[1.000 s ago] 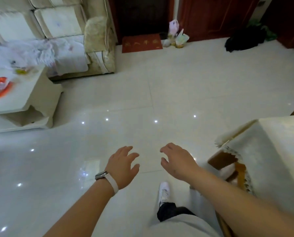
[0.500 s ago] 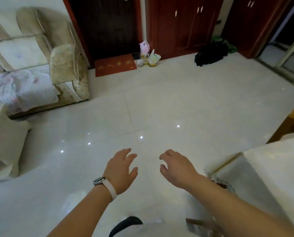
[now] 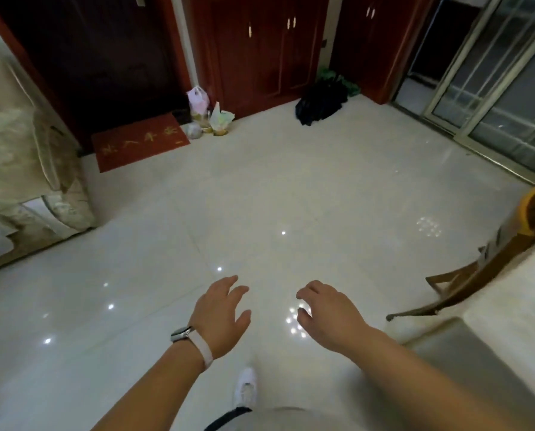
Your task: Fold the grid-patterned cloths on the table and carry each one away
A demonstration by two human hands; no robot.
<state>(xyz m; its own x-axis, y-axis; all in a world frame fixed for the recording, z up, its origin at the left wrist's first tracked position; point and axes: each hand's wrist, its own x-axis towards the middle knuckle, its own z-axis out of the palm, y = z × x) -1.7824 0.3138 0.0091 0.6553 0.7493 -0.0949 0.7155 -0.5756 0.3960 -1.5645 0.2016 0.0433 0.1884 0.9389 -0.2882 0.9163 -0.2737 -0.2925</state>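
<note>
Head view: left grip and right grip hover loosely spread, holding nothing. Tabletop lies rightward, nearer the right grip — no cloth visible.

glossy pale tile floor fills the room, with small bright spots of light mirrored in it. along the floor's far edge stands a dark door in a red-brown frame, and a red doormat with gold characters lies before it. right of the door are red-brown wooden cabinet doors with small pale handles. a few plastic bags sit at their foot, and farther right a black heap. at the far right corner is a sliding glass door in a pale metal frame. a cream patterned sofa arm stands at the left edge. at the right edge a wooden chair stands beside a table under a pale cover.
</note>
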